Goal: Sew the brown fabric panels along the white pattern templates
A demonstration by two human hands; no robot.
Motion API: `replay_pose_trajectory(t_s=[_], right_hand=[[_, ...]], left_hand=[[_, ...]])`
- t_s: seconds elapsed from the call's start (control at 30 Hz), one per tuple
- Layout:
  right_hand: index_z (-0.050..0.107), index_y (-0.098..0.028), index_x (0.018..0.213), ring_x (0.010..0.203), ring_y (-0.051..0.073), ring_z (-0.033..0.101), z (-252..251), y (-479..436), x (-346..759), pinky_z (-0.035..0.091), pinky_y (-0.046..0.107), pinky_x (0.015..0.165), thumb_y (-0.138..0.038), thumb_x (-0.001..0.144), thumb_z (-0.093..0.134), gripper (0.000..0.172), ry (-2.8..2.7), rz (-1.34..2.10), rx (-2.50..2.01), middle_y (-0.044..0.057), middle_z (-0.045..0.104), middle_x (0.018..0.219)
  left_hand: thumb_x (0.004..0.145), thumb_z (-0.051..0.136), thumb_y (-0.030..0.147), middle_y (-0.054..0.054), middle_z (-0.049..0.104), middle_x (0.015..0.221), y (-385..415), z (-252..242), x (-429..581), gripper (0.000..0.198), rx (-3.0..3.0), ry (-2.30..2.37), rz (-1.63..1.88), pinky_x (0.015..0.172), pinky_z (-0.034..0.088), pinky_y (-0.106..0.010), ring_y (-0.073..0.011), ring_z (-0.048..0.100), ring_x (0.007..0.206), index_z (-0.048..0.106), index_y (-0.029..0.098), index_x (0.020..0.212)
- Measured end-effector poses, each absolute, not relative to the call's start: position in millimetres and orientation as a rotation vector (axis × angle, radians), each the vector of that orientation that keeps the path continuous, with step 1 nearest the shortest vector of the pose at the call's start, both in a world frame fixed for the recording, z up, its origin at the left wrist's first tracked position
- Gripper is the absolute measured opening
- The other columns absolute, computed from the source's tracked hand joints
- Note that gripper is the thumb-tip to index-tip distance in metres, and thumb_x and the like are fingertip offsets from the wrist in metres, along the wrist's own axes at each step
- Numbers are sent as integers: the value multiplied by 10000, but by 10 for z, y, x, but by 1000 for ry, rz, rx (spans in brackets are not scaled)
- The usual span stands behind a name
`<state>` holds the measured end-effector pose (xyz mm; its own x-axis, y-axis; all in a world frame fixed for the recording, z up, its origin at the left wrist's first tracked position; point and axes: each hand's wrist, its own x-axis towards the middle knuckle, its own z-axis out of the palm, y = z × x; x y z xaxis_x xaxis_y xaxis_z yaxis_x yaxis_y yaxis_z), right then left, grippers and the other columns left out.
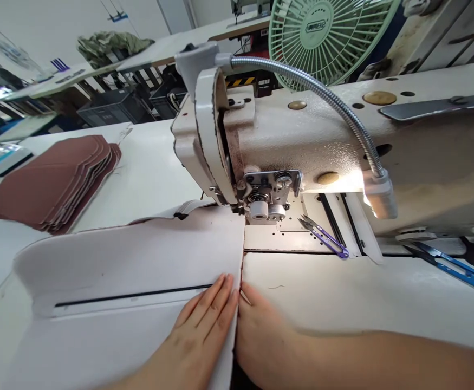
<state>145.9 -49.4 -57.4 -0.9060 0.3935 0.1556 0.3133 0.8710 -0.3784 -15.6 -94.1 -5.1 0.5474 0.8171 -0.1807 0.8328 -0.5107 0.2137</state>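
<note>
A large white fabric panel (139, 254) lies on the sewing machine's bed, its right edge running under the needle area of the sewing machine (261, 208). A thin black line with a pale strip below it crosses the panel. My left hand (208, 319) lies flat on the panel near that edge, fingers stretched out and close together. Just across the edge, my right hand (265, 336) has its fingers curled in and closed on the panel's edge; part of its grip is hidden. Reddish-brown shows along the edge.
Purple thread snips (324, 236) lie right of the needle, and blue snips (456, 268) farther right. A stack of brown fabric pieces (53, 181) sits at the left. A flexible lamp (378, 195) hangs over the machine bed. Behind stands a green fan (326, 32).
</note>
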Motion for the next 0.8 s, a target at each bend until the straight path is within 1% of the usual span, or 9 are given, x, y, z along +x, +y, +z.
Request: replay_pose_trajectory(t_s=[0.13, 0.23, 0.3, 0.37, 0.43, 0.5, 0.6, 0.7, 0.8], right_hand=[[659, -99, 1111, 1242, 326, 455, -554, -363, 1532, 334, 511, 1056, -266, 848, 565, 326, -2871, 252, -442, 159, 644, 1193], [645, -110, 1142, 1248, 308, 455, -556, -253, 1538, 336, 484, 1064, -248, 841, 573, 338, -2891, 232, -457, 138, 622, 1243], [620, -103, 1186, 1251, 306, 456, -543, -226, 1532, 320, 479, 1075, -240, 843, 573, 372, -2897, 220, -480, 142, 595, 1283], [599, -62, 1208, 1250, 321, 459, -514, -257, 1522, 322, 487, 1065, -247, 856, 560, 400, -2892, 195, -538, 184, 575, 1293], [603, -37, 1191, 1229, 337, 480, -470, -332, 1516, 380, 478, 1000, -260, 867, 541, 398, -2890, 213, -553, 222, 582, 1266], [609, -53, 1173, 1181, 338, 524, -417, -404, 1519, 454, 439, 872, -259, 885, 508, 368, -2888, 265, -507, 230, 613, 1212], [605, -101, 1155, 1085, 332, 580, -329, -415, 1544, 481, 397, 721, -272, 885, 500, 336, -2902, 352, -444, 218, 654, 1126], [623, -122, 1103, 1074, 339, 565, -260, -317, 1571, 477, 420, 745, -312, 836, 584, 329, -2942, 401, -439, 205, 659, 1104], [648, -146, 1031, 1098, 327, 538, -227, -214, 1572, 471, 433, 791, -301, 813, 638, 268, -2977, 419, -457, 176, 668, 1086]], left_hand=[[598, 506, 224, -70, 241, 1524, -884, 5, -210, 1064, 2479, 1351, 12, 996, 444, -392, -309, 380, 1334, -56, 229, 1501], [548, 463, 137, -21, 269, 1517, -779, 268, -235, 1083, 2443, 1291, -37, 1025, 432, -388, -279, 417, 1309, -35, 277, 1500], [550, 440, 91, -9, 260, 1519, -726, 382, -249, 1075, 2439, 1293, -66, 1048, 419, -388, -266, 417, 1311, -20, 287, 1501], [583, 426, 72, -7, 253, 1521, -687, 396, -269, 1040, 2460, 1291, -62, 1048, 430, -379, -257, 414, 1316, -6, 283, 1505], [620, 413, 64, -9, 261, 1519, -654, 342, -288, 1003, 2469, 1285, -75, 1050, 435, -381, -250, 413, 1318, -5, 281, 1506], [644, 403, 64, -15, 271, 1518, -621, 283, -290, 979, 2461, 1285, -105, 1060, 427, -410, -250, 401, 1327, -7, 279, 1506], [629, 400, 66, -34, 243, 1531, -560, 268, -242, 960, 2405, 1326, -218, 1090, 372, -485, -267, 326, 1370, 66, 254, 1509], [620, 396, 58, -45, 208, 1544, -489, 301, -175, 921, 2340, 1337, -372, 1120, 302, -516, -270, 256, 1400, 168, 224, 1496], [631, 398, 67, -46, 236, 1539, -427, 266, -163, 893, 2305, 1345, -402, 1125, 295, -513, -272, 266, 1394, 203, 225, 1487]])
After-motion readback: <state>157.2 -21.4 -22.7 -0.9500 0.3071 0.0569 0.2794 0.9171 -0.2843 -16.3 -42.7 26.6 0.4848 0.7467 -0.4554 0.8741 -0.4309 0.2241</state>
